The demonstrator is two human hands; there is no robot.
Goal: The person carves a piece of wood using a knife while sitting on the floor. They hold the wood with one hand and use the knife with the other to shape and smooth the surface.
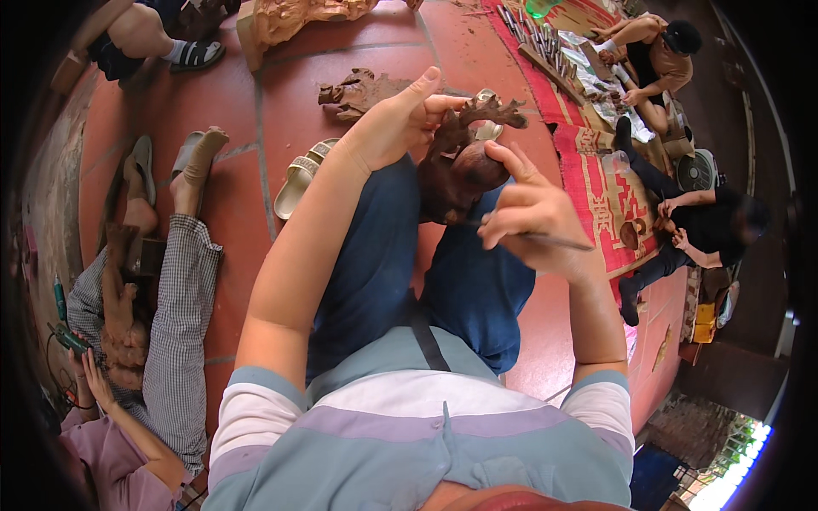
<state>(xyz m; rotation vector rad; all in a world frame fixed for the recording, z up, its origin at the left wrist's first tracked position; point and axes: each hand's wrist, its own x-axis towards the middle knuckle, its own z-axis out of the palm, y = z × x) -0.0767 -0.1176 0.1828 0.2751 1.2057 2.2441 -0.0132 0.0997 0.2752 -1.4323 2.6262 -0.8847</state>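
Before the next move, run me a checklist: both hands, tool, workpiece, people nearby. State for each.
1. Left hand on the dark wooden carving: ok, fingers at its upper part, thumb raised.
2. Right hand gripping the thin tool: ok.
3. Left hand clear of the tool's working end: ok, that end points at the carving's lower part, below the left hand.
4. Tool tip touching wood: cannot tell, too small and blurred.
5. Carving firmly supported: cannot tell; it sits at the knees, contact hidden.
6. Other people out of the tool's way: ok, they sit off to both sides.
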